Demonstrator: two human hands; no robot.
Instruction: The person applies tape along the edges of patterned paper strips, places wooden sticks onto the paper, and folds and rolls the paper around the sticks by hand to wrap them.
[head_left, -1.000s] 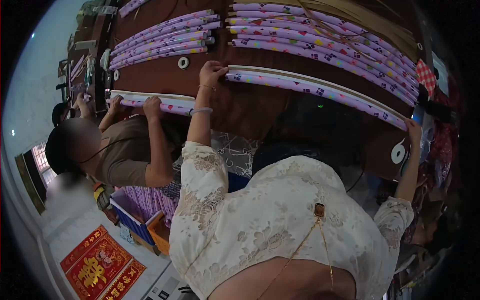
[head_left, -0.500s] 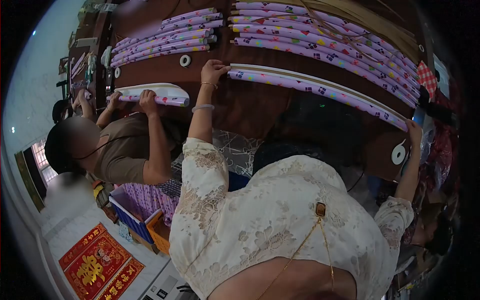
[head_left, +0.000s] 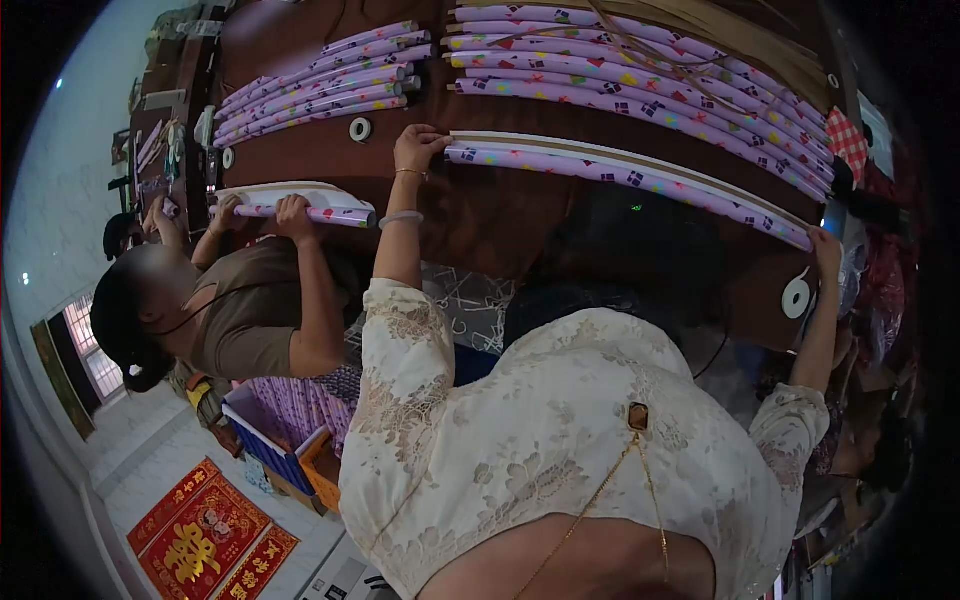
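Observation:
A long roll of purple patterned wrapping paper (head_left: 630, 178) lies across the table in front of me, its white inner side showing along the far edge. A narrow brown strip (head_left: 640, 167) runs lengthwise on that white edge. At the roll's left end, my left hand (head_left: 420, 148) is closed, fingertips pinching the corner by the strip. My right hand (head_left: 826, 252) is closed at the far right end; its fingertips are small in view, and whether they grip paper or strip is unclear.
Several finished-looking purple rolls (head_left: 640, 90) lie behind mine, with loose brown strips (head_left: 760, 50) over them. White tape rolls (head_left: 796, 298) sit on the brown table (head_left: 500, 220). To the left, a co-worker (head_left: 250, 300) holds another roll (head_left: 340, 216). A blue crate (head_left: 250, 425) stands below.
The whole view has shifted slightly, moving table items a little left and down. Both my hands stay at the ends of the roll. The co-worker's hands stay on their roll.

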